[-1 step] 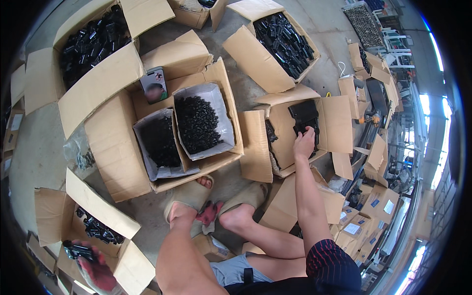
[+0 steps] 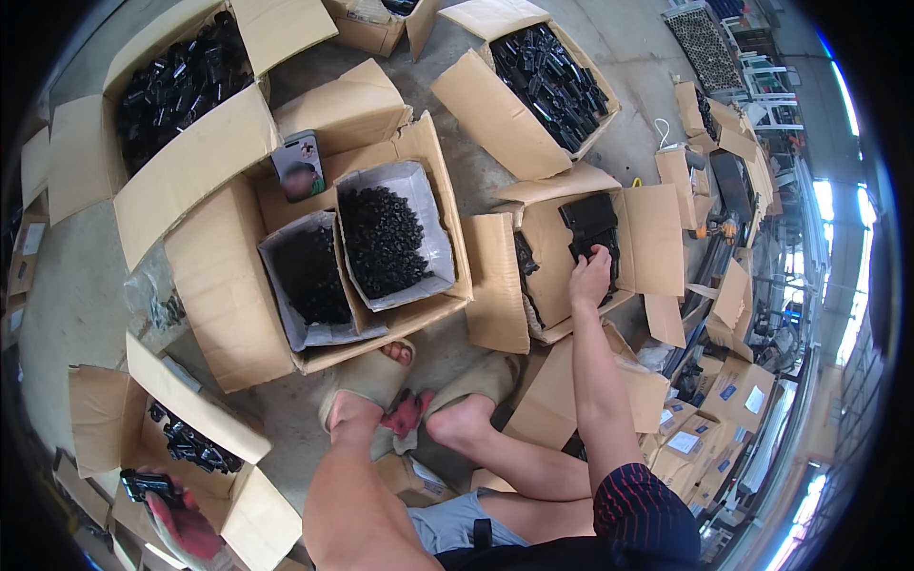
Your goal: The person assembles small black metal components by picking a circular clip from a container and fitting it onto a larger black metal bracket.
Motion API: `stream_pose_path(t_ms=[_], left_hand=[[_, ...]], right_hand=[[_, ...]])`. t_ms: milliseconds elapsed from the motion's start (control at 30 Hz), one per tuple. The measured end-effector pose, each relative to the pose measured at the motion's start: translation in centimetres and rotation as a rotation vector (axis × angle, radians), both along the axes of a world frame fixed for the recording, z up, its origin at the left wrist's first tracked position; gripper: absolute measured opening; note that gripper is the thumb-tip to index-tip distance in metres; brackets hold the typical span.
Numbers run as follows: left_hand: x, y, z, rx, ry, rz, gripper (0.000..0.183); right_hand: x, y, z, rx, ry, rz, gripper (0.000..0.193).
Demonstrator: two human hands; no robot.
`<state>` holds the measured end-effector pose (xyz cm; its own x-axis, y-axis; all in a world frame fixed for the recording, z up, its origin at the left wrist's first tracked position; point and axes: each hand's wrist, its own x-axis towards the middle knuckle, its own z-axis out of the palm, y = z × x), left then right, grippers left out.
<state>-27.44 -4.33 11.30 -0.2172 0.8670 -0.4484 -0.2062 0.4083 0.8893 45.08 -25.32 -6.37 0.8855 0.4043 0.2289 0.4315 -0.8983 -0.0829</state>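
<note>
My left hand (image 2: 190, 523), in a red-and-pale work glove, is closed around a shiny black part (image 2: 150, 487) with rounded ends. It hovers at the lower left over an open carton (image 2: 100, 409), where similar black parts (image 2: 200, 443) lie in a heap. My bare right hand (image 2: 590, 277) reaches into a carton (image 2: 543, 214) right of centre. Its fingers bend over the near end of a flat black part (image 2: 592, 226) lying among others against the carton's right side; the fingertips are partly hidden. More black pieces (image 2: 528, 266) lie along the left wall of that carton.
A large carton (image 2: 214, 295) ahead holds two lined bins of small black pieces (image 2: 381, 233) and a phone (image 2: 299, 167). Cartons of black parts (image 2: 186, 86) (image 2: 547, 81) stand farther off. A red glove (image 2: 407, 411) lies between my sandalled feet. Stacked cartons (image 2: 709, 409) stand at right.
My left hand has shifted very slightly, with the black part in it turned a little. The right hand stays in place.
</note>
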Motion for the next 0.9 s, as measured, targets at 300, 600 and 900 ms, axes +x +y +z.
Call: stream_pose_path(t_ms=[300,600,900], left_hand=[[-11.4,-1.2,-16.8,-0.432,0.642,0.144,0.034],[14.7,3.7,-2.8,0.411,0.659,-0.053,0.043],[25.9,4.4,-6.2,0.507,0.359,-1.450,0.062]], right_hand=[[0.3,-1.2,1.3,-0.293,0.000,0.122,0.030],[-16.2,7.9,9.4,0.686,0.750,0.216,0.025],[-27.6,12.1,12.0,0.550,1.780,0.202,0.026]])
